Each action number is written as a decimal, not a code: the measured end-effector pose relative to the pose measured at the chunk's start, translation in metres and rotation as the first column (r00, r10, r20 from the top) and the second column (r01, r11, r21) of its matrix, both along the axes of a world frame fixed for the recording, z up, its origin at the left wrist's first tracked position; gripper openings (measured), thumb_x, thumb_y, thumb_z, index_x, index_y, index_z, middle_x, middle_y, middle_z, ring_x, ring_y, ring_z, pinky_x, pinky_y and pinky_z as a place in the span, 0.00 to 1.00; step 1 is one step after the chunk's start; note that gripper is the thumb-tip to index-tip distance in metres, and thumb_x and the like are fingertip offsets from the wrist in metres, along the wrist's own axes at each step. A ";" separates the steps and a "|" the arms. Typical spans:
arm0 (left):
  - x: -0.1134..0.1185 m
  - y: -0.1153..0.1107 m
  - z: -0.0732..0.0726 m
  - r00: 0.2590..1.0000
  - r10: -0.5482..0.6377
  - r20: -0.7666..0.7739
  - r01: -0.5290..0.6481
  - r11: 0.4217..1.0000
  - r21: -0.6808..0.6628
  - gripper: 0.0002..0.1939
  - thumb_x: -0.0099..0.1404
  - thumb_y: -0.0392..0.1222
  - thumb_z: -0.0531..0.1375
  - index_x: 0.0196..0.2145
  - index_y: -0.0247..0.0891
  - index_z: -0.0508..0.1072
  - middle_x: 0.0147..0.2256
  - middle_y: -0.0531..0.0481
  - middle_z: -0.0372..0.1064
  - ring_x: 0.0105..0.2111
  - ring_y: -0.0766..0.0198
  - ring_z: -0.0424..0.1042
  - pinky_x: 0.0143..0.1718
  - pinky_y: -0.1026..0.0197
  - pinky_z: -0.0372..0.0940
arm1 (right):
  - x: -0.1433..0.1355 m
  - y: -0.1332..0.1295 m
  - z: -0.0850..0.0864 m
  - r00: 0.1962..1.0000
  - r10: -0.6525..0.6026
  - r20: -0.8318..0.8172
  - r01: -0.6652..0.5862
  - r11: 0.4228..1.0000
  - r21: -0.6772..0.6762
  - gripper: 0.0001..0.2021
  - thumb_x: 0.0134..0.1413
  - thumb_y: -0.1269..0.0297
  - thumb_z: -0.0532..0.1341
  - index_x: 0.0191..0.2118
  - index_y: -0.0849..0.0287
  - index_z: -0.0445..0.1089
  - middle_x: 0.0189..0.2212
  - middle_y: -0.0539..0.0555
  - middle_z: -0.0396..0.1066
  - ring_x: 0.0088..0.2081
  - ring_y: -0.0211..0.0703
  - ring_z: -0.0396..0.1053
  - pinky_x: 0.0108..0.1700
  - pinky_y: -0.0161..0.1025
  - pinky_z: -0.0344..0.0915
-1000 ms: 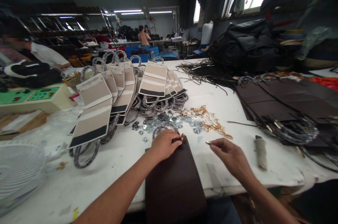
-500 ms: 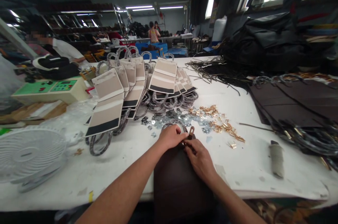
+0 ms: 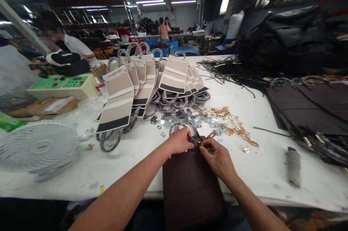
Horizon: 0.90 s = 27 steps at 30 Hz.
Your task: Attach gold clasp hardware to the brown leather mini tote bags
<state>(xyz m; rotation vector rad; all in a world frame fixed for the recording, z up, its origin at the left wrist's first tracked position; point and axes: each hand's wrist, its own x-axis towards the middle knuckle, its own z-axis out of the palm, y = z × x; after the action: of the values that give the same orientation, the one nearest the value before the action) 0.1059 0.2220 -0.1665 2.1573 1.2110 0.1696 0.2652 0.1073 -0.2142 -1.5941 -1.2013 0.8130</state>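
Observation:
A dark brown bag panel [image 3: 191, 187] hangs over the table's front edge, its top end lying on the table. My left hand [image 3: 179, 141] is closed at its top edge, fingers bent over a dark strap piece beside the plastic-wrapped handle [image 3: 174, 126]. My right hand [image 3: 217, 156] pinches at a narrow brown strap [image 3: 211, 135] with a slotted end, which points up and right. A small gold glint shows at the right fingertips; its shape is hidden. Just beyond both hands lie loose silvery metal plates [image 3: 179, 118].
Gold metal fittings [image 3: 239, 131] are scattered right of the plates. Beige-lined bag panels [image 3: 116, 97] with wrapped handles are stacked behind. A white fan [image 3: 40, 147] stands left, a wrapped tool [image 3: 293, 167] lies right, near more brown panels [image 3: 304, 104]. Co-workers sit farther back.
The slotted strap end, upright before, now leans to the right. My right hand has shifted slightly away from my left, and the camera view has turned a little left.

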 end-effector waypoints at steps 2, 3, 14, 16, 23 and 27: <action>0.001 -0.004 0.004 0.999 0.003 0.037 -0.003 1.000 0.008 0.15 0.51 0.38 0.68 0.35 0.42 0.67 0.29 0.57 0.69 0.28 0.63 0.68 0.27 0.63 0.55 | 0.003 -0.005 0.007 1.000 0.003 -0.002 -0.003 1.000 0.014 0.12 0.58 0.51 0.63 0.38 0.53 0.74 0.34 0.51 0.79 0.33 0.46 0.76 0.38 0.41 0.69; 0.001 -0.007 0.007 0.998 0.003 0.056 -0.003 1.000 0.013 0.15 0.52 0.38 0.68 0.35 0.42 0.67 0.29 0.57 0.69 0.28 0.64 0.68 0.27 0.63 0.55 | 0.004 -0.007 0.010 1.000 0.004 -0.015 -0.004 1.000 0.020 0.12 0.58 0.51 0.64 0.38 0.53 0.74 0.34 0.52 0.79 0.33 0.46 0.76 0.38 0.41 0.70; 0.011 -0.042 0.038 0.995 -0.024 0.097 0.014 0.995 0.097 0.15 0.53 0.41 0.68 0.34 0.44 0.65 0.29 0.57 0.68 0.28 0.63 0.64 0.29 0.60 0.53 | 0.008 -0.047 0.037 0.995 -0.085 0.054 0.078 0.990 0.116 0.09 0.58 0.53 0.64 0.36 0.52 0.74 0.32 0.50 0.76 0.32 0.42 0.71 0.35 0.38 0.68; 0.014 -0.048 0.046 0.997 -0.020 0.077 0.011 0.992 0.123 0.15 0.54 0.42 0.68 0.34 0.44 0.65 0.29 0.58 0.68 0.28 0.63 0.64 0.28 0.59 0.52 | 0.007 -0.051 0.044 0.989 -0.099 0.107 0.083 0.986 0.143 0.09 0.59 0.54 0.63 0.36 0.52 0.74 0.32 0.50 0.75 0.30 0.41 0.70 0.34 0.38 0.67; 0.017 -0.058 0.058 0.994 -0.036 0.101 0.021 0.989 0.149 0.14 0.54 0.38 0.67 0.34 0.44 0.65 0.30 0.57 0.69 0.29 0.62 0.66 0.29 0.59 0.53 | 0.011 -0.057 0.045 0.974 -0.078 0.212 0.040 0.984 0.175 0.09 0.62 0.56 0.62 0.45 0.50 0.74 0.33 0.49 0.76 0.31 0.41 0.72 0.36 0.38 0.69; 0.013 -0.058 0.052 0.983 -0.048 0.179 0.029 0.994 0.106 0.14 0.54 0.36 0.67 0.32 0.42 0.64 0.30 0.57 0.68 0.30 0.63 0.65 0.30 0.60 0.55 | 0.014 -0.062 0.036 0.967 -0.072 0.243 0.009 0.967 0.253 0.13 0.64 0.58 0.61 0.52 0.49 0.75 0.39 0.50 0.78 0.36 0.41 0.75 0.40 0.38 0.71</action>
<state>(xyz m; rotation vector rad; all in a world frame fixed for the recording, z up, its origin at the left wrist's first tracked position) 0.1191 0.1640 -0.1141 2.1982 1.0772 0.4112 0.2791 0.0449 -0.1787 -1.5363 -1.3857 0.4198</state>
